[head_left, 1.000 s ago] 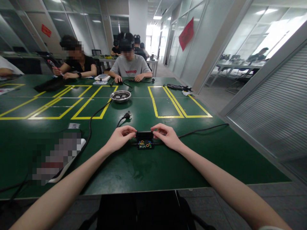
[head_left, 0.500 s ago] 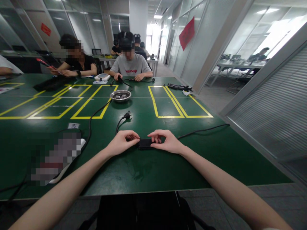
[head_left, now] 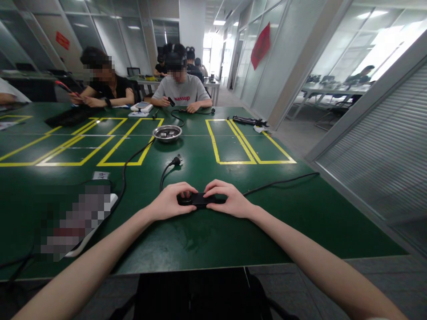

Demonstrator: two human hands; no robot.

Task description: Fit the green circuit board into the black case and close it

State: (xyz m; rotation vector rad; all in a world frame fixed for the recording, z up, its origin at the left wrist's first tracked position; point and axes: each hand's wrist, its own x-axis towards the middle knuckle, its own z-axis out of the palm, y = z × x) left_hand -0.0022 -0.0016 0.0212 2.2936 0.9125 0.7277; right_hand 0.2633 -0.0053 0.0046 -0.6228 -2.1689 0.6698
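A black power adapter (head_left: 200, 200) lies on the green table in front of me, its long side running left to right. My left hand (head_left: 171, 201) grips its left end between thumb and fingers. At the other end, the fingers and thumb of my right hand (head_left: 232, 200) close on the right side. A thick cord ending in a black mains plug (head_left: 176, 161) curves out behind my left hand. Past my right hand, a thin black cable (head_left: 280, 180) runs off to the right table edge. Both cord ends at the adapter are partly covered by my hands.
A metal bowl (head_left: 167, 133) with small metal parts stands ahead. At left lie a blurred item on a white-edged base (head_left: 114, 201) and a paper label (head_left: 101, 175). Yellow tape outlines mark the green table (head_left: 207, 240). A folded black tripod (head_left: 248, 121) lies far right. Other people sit opposite.
My left hand has moved slightly right and closed on the adapter's left end. My right fingers have come down onto it. Across the table, a person has lifted a small black object.
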